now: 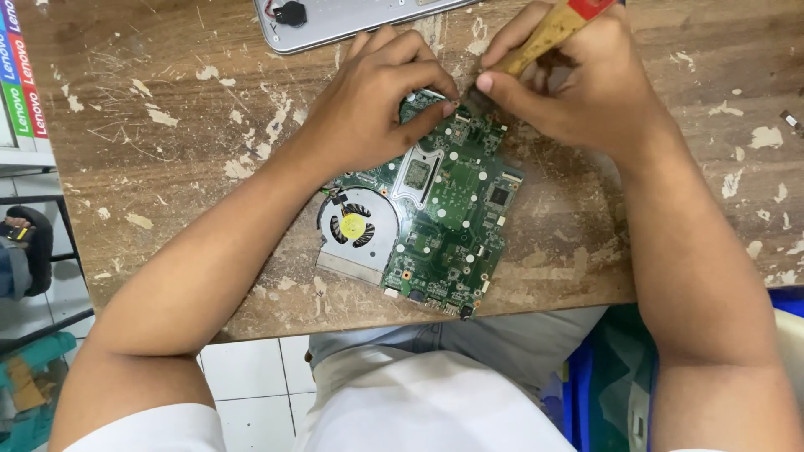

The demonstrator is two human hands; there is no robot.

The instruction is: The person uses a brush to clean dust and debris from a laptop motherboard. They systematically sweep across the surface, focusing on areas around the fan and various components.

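Green laptop motherboard lies flat mid-table on the worn wooden table, its round cooling fan at 9 o'clock. Left hand pins the board's 12 o'clock edge with narrow pinched fingertips; right hand is closed on a wooden-handled brush. The board looks light, stiff and fragile, so it is best held by its bare edges.

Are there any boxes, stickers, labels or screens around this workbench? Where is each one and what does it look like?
Striped label strip: far left edge, beside the wooden table; narrow upright bands of blue, green and red with white lettering.
Round yellow sticker: on the hub of the cooling fan, at the left end of the green circuit board.
No screens or packages show.
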